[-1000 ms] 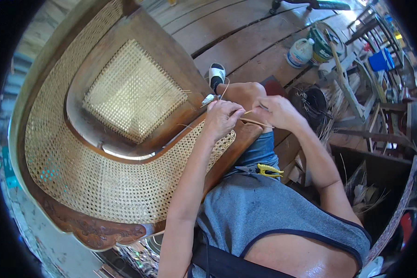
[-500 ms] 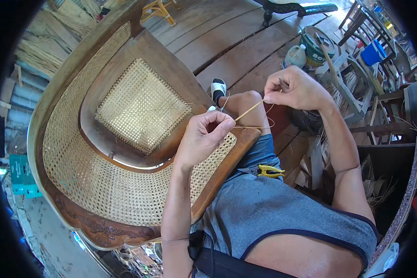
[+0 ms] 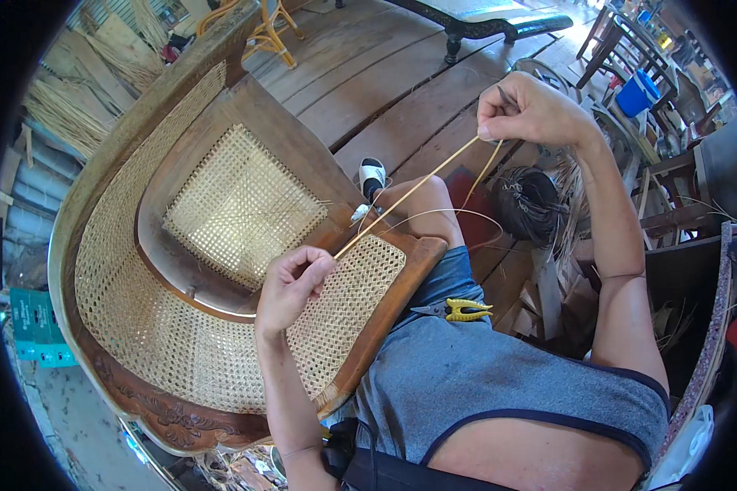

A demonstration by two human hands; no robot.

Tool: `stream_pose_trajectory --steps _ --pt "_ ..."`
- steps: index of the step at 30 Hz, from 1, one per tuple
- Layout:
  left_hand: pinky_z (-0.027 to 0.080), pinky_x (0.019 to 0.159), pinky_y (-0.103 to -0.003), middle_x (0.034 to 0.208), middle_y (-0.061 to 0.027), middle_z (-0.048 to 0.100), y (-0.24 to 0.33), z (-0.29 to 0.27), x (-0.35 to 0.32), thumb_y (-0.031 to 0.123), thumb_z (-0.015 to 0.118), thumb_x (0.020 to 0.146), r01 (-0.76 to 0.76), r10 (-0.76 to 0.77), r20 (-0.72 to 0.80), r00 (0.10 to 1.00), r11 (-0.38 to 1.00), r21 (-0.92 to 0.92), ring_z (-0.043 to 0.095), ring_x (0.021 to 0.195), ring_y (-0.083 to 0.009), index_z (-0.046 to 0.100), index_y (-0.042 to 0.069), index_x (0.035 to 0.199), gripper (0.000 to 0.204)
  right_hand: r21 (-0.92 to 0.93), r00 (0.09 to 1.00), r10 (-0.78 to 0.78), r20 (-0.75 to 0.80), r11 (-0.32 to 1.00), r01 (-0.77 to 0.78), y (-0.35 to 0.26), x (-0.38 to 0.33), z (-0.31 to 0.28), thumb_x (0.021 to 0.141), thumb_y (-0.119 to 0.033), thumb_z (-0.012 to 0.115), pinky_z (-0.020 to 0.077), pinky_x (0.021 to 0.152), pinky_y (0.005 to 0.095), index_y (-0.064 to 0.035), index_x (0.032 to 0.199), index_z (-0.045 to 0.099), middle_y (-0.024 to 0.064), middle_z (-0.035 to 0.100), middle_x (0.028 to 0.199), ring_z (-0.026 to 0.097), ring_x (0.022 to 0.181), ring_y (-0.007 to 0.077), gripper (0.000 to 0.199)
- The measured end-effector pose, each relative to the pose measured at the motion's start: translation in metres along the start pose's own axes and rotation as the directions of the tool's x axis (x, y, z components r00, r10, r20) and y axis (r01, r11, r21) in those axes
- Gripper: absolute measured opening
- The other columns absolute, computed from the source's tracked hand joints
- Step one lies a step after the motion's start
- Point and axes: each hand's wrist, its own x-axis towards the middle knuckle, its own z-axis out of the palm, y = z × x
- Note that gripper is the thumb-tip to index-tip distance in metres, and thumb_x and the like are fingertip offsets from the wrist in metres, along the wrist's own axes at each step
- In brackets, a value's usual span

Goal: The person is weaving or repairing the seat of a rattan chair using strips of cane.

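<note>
A wooden chair (image 3: 221,164) with a woven cane back and seat lies tilted across my lap. My left hand (image 3: 291,282) rests on the cane panel (image 3: 348,295) near the chair's rail, fingers pinched where a thin cane strand (image 3: 409,195) leaves the weave. My right hand (image 3: 526,108) is raised up and to the right, shut on the other end of that strand, which runs taut between the two hands. A slack loop of the strand hangs below over my knee.
Yellow-handled pliers (image 3: 465,309) lie on my lap. A dark bundle of cane (image 3: 528,200) sits on the plank floor at the right. A blue bucket (image 3: 637,92), wooden chairs and furniture stand at the upper right; cane bundles lie at the upper left.
My right hand has drawn the strand up and away to the right, stretching it out. My left hand has stayed at the cane panel.
</note>
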Motion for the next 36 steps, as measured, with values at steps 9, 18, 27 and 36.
stream_pose_trajectory --steps 9,18,27,36 --pt "0.036 0.05 -0.018 0.066 0.0053 0.053 -0.024 -0.028 -0.018 0.019 0.066 0.095 0.007 -0.004 -0.059 0.998 0.999 0.047 0.044 0.056 -0.0012 0.067 0.004 0.088 0.017 -0.07 0.998 0.055 0.021 0.996 -0.053 -0.002 0.003 -0.014 0.082 -0.015 0.071 0.0332 0.049 0.0213 -0.0013 0.073 0.067 -0.0078 0.055 0.059 0.044 0.054 -0.0003 0.017" --pt "0.041 0.069 -0.019 0.088 0.0044 0.064 -0.039 -0.044 -0.035 0.004 0.073 0.086 -0.032 0.011 -0.259 0.966 0.996 -0.078 0.053 0.077 -0.0035 0.071 0.002 0.094 0.009 0.026 0.998 0.05 0.027 0.998 -0.051 0.006 0.009 -0.024 0.085 -0.021 0.071 0.0424 0.059 0.0251 -0.0021 0.086 0.067 -0.0005 0.061 0.07 0.053 0.063 0.0067 0.02" --pt "0.038 0.064 -0.02 0.078 0.0026 0.061 -0.035 -0.051 -0.034 0.016 0.072 0.088 0.029 -0.044 -0.157 0.987 0.995 -0.099 0.048 0.07 -0.0036 0.07 0.0 0.087 0.016 -0.218 0.987 0.116 0.113 0.972 -0.089 0.0 0.02 -0.029 0.089 -0.027 0.069 0.0477 0.068 0.0313 -0.0006 0.088 0.067 0.0054 0.069 0.079 0.06 0.073 0.0125 0.027" --pt "0.033 0.059 -0.019 0.074 0.0046 0.056 -0.039 -0.057 -0.032 0.024 0.073 0.088 0.116 -0.123 -0.071 0.99 0.989 -0.09 0.043 0.066 -0.0019 0.069 0.0 0.085 0.025 -0.265 0.98 0.141 0.139 0.959 -0.1 0.02 0.027 -0.036 0.088 -0.024 0.069 0.0416 0.061 0.0277 -0.0004 0.085 0.064 -0.0015 0.057 0.069 0.049 0.066 0.007 0.025"
